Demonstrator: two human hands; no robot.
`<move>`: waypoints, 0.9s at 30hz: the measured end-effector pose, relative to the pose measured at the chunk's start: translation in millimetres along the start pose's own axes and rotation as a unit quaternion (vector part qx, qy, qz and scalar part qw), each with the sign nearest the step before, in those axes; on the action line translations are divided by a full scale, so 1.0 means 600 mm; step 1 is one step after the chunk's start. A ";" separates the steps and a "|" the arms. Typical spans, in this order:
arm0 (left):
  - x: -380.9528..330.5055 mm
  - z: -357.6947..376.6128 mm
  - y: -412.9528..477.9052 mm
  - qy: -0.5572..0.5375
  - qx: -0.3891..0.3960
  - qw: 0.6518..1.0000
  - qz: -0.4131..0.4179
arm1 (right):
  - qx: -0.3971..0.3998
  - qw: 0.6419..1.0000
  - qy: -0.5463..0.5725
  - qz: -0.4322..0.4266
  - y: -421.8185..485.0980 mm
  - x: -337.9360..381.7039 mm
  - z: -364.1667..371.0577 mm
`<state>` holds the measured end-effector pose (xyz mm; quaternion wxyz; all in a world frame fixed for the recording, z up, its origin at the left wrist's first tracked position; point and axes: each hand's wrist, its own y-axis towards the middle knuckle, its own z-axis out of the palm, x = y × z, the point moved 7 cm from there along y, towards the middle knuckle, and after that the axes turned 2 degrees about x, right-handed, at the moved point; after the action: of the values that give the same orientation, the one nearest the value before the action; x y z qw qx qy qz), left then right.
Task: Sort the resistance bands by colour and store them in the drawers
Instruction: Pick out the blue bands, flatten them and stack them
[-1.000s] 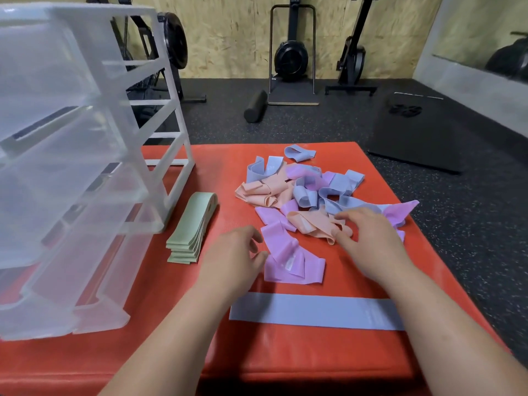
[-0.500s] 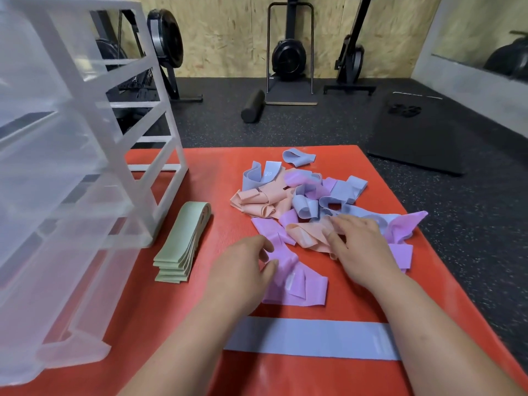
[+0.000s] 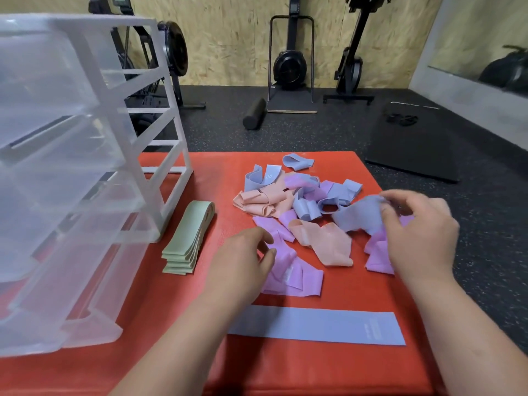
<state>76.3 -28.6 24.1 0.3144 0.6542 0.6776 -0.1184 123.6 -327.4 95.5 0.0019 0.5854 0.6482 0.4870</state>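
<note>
A loose pile of blue, purple and peach resistance bands [image 3: 303, 201] lies on the red mat [image 3: 223, 181]. My right hand [image 3: 417, 232] pinches a blue band [image 3: 360, 215] and holds it lifted over the pile's right side. My left hand [image 3: 243, 261] hovers with loosely curled fingers over a purple band [image 3: 294, 277] and holds nothing. One blue band [image 3: 317, 328] lies flat near the front edge. A neat stack of green bands [image 3: 190, 238] sits beside the clear plastic drawer unit [image 3: 71, 172] on the left, its lower drawers pulled out.
The mat's right edge [image 3: 400, 224] drops to black rubber flooring. Beyond it lie a black floor mat [image 3: 420, 141], a foam roller [image 3: 254, 114] and exercise machines [image 3: 290, 67] against a wooden wall.
My right hand has picked a blue band out of the pile and lifted it to the right. My left hand has stayed over the purple band.
</note>
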 end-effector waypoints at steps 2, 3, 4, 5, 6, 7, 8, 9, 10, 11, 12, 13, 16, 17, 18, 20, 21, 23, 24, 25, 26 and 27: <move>-0.005 0.001 -0.002 -0.004 0.001 1.000 0.003 | 0.041 0.999 -0.019 0.028 -0.005 -0.023 0.002; -0.009 0.002 -0.002 -0.008 0.005 1.000 0.004 | 0.057 0.998 -0.023 0.033 -0.007 -0.030 0.001; -0.014 0.005 -0.002 -0.010 0.009 1.000 0.006 | 0.067 0.997 -0.032 0.026 -0.008 -0.031 -0.002; -0.019 0.007 -0.002 -0.015 0.011 1.000 0.010 | 0.073 0.996 -0.043 0.009 -0.007 -0.027 -0.004; -0.025 0.010 -0.001 -0.022 0.013 1.000 0.014 | 0.076 0.996 -0.051 -0.011 -0.007 -0.023 -0.006; -0.032 0.012 0.001 -0.034 0.015 0.999 0.017 | 0.078 0.995 -0.053 -0.024 -0.006 -0.019 -0.007; -0.038 0.016 0.002 -0.046 0.018 0.999 0.017 | 0.081 0.995 -0.048 -0.023 -0.007 -0.019 -0.007; -0.044 0.019 0.004 -0.055 0.021 0.998 0.017 | 0.086 0.996 -0.035 -0.011 -0.008 -0.021 -0.005; -0.050 0.023 0.006 -0.058 0.021 0.998 0.021 | 0.093 0.996 -0.016 0.006 -0.010 -0.022 -0.003; -0.056 0.026 0.007 -0.058 0.020 0.998 0.028 | 0.102 0.994 0.001 0.023 -0.014 -0.023 0.000; -0.062 0.028 0.008 -0.061 0.018 0.997 0.036 | 0.114 0.993 0.019 0.034 -0.016 -0.021 0.003; -0.067 0.031 0.009 -0.066 0.016 0.997 0.042 | 0.124 0.991 0.034 0.035 -0.019 -0.017 0.005; -0.078 0.036 0.013 -0.089 0.012 0.995 0.053 | 0.146 0.988 0.049 0.005 -0.021 -0.005 0.010; -0.081 0.037 0.014 -0.098 0.012 0.993 0.058 | 0.151 0.987 0.055 0.000 -0.021 -0.003 0.010; -0.084 0.038 0.015 -0.108 0.013 0.992 0.064 | 0.154 0.986 0.066 0.003 -0.021 -0.002 0.010; -0.088 0.041 0.017 -0.136 0.014 0.988 0.068 | 0.155 0.982 0.106 0.026 -0.023 -0.005 0.010; -0.090 0.043 0.018 -0.152 0.016 0.986 0.069 | 0.154 0.978 0.132 0.041 -0.024 -0.008 0.011; -0.097 0.047 0.019 -0.185 0.021 0.980 0.066 | 0.159 0.962 0.206 0.079 -0.025 -0.009 0.018; -0.100 0.050 0.020 -0.202 0.025 0.977 0.063 | 0.166 0.948 0.252 0.096 -0.026 -0.006 0.023; -0.103 0.053 0.021 -0.220 0.033 0.973 0.061 | 0.177 0.932 0.297 0.105 -0.027 -0.001 0.027; -0.108 0.056 0.021 -0.239 0.046 0.968 0.061 | 0.191 0.916 0.335 0.109 -0.028 0.007 0.032; -0.115 0.058 0.020 -0.260 0.062 0.961 0.066 | 0.208 0.900 0.367 0.111 -0.030 0.014 0.036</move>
<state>93.5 -103.0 40.3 0.4455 0.6627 0.5190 -0.3051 120.0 -304.6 77.5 -0.4120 0.4205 0.6205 0.5181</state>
